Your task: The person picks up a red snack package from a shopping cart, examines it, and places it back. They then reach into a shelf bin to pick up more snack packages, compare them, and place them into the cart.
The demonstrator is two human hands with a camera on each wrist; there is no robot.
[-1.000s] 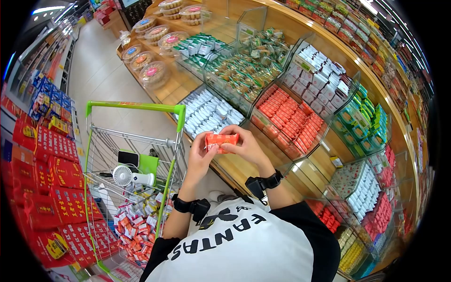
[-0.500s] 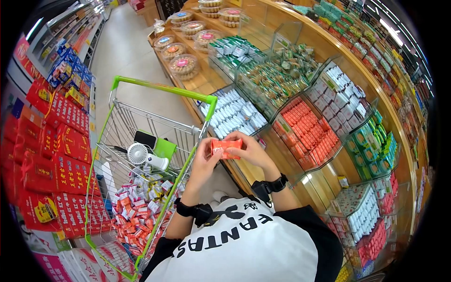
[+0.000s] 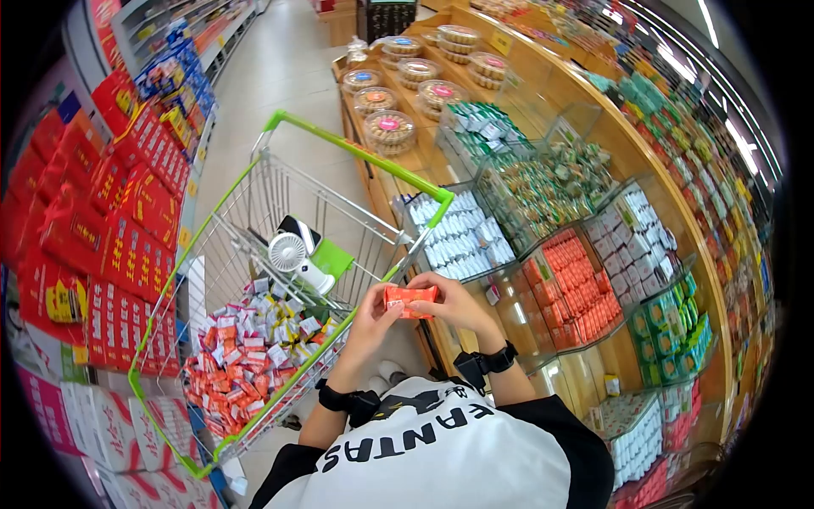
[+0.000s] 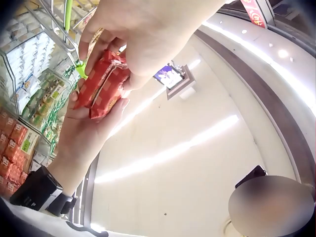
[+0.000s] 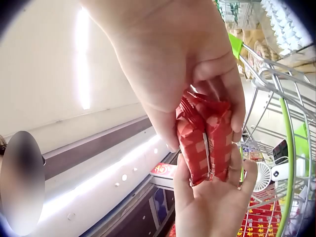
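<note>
In front of the chest, both hands hold one small red wrapped snack packet by its two ends. My left hand pinches the left end, and my right hand pinches the right end, thumbs on the near face. In the left wrist view the packet shows a checked wrapper with a lengthwise seam down its back. From the right wrist view, crimped wrapper at one end of the packet lies within the near hand's fingers. The wrapper looks whole on the sides that show.
A green-framed shopping cart stands left, with a heap of wrapped snacks, a white handheld fan and a phone in it. Wooden shelving at right carries clear bins, including red packets and white packets. Red boxes line the far left.
The head view has swung left, so cart and shelves sit farther right in it. Hands and packet appear slightly lower; the grip on the packet looks much the same.
</note>
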